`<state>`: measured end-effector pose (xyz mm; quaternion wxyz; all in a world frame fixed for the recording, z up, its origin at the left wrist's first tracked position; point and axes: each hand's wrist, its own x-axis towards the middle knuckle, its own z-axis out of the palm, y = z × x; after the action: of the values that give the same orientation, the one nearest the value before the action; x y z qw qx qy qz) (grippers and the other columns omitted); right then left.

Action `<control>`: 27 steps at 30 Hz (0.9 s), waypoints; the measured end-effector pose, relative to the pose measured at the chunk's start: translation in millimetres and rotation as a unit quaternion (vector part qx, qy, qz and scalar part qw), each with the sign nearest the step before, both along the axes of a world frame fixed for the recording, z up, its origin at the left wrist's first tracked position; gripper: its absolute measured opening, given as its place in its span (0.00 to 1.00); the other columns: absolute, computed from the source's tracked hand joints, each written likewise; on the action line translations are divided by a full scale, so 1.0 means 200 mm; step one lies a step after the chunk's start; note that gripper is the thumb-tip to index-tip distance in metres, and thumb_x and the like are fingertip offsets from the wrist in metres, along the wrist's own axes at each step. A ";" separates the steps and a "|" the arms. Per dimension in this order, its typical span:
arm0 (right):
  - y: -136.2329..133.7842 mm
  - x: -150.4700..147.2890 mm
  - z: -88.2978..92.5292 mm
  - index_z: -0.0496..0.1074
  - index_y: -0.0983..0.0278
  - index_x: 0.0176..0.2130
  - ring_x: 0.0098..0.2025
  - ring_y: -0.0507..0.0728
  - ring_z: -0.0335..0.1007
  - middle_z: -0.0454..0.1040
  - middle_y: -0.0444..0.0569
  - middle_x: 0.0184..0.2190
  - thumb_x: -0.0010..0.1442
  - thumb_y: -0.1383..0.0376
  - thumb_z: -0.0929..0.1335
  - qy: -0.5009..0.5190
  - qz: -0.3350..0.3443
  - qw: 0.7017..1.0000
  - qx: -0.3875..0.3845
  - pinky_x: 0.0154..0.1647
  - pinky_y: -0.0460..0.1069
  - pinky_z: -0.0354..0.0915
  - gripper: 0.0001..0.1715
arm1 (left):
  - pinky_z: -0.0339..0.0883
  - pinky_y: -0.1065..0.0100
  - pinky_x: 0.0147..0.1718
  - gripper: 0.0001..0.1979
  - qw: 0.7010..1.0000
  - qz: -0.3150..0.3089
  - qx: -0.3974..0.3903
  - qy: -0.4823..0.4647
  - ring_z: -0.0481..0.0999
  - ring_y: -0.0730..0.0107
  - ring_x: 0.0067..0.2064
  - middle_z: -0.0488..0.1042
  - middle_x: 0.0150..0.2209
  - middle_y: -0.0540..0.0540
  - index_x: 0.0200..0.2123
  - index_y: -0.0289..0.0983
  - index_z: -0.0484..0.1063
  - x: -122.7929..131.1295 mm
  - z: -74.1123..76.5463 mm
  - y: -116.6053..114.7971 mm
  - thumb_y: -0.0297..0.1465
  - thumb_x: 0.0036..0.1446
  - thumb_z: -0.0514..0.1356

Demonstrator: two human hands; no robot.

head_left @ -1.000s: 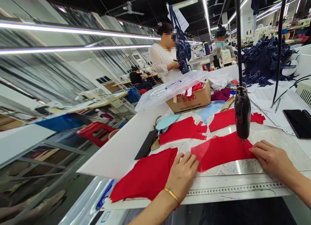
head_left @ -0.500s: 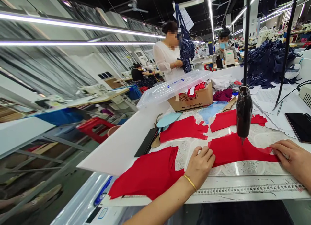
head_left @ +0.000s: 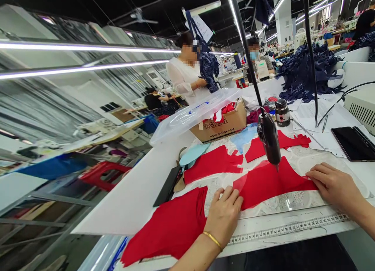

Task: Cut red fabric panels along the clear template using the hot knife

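Note:
My left hand (head_left: pixel 223 213) lies flat, fingers together, on the left end of a clear plastic template over a red fabric piece (head_left: pixel 271 181). My right hand (head_left: pixel 332 184) presses flat on the right end of the same piece. A black hanging tool (head_left: pixel 268 136) with a thin tip points down at the fabric's middle, between my hands. A larger red fabric piece (head_left: pixel 170 226) lies under my left wrist. A measuring tape strip (head_left: pixel 290 227) runs along the table's near edge.
More red cut pieces (head_left: pixel 213 161) lie behind, beside a cardboard box (head_left: pixel 221 124) under a clear lid (head_left: pixel 193 113). A black phone (head_left: pixel 353 143), papers and a white machine (head_left: pixel 361 105) sit right. Navy fabric (head_left: pixel 304 70) is piled behind. Other people work beyond the table.
The fabric piece slid back to the left under both hands. The hanging tool now tilts, and a small black jar shows behind it.

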<state>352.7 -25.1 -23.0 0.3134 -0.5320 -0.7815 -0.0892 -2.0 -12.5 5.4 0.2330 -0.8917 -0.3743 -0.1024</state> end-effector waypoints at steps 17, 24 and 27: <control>-0.12 0.18 -0.01 0.79 0.59 0.37 0.34 0.52 0.78 0.81 0.45 0.33 0.72 0.66 0.61 -0.006 -0.044 0.998 0.046 0.27 0.45 0.67 0.19 | 0.62 0.58 0.47 0.16 0.998 -0.039 0.014 -0.054 0.73 0.60 0.41 0.77 0.34 0.47 0.37 0.39 0.76 0.11 -0.04 0.03 0.14 0.56 0.56; -0.12 0.17 -0.03 0.79 0.60 0.37 0.34 0.52 0.76 0.81 0.46 0.32 0.73 0.67 0.61 -0.010 -0.052 0.997 0.059 0.31 0.46 0.68 0.19 | 0.63 0.58 0.46 0.17 0.997 -0.053 0.008 -0.063 0.74 0.60 0.42 0.79 0.37 0.46 0.40 0.38 0.78 0.11 -0.05 0.04 0.14 0.58 0.54; -0.13 0.17 -0.04 0.79 0.60 0.38 0.34 0.53 0.77 0.81 0.47 0.33 0.72 0.68 0.62 0.001 -0.050 0.997 0.050 0.31 0.47 0.69 0.18 | 0.64 0.59 0.45 0.17 0.997 -0.053 0.008 -0.054 0.75 0.60 0.42 0.79 0.38 0.46 0.40 0.37 0.79 0.11 -0.05 0.04 0.14 0.58 0.54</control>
<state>387.6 -50.4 -30.7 0.3358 -0.5545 -0.7479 -0.1428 19.0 -5.2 -4.7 0.2137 -0.9018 -0.3373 -0.1652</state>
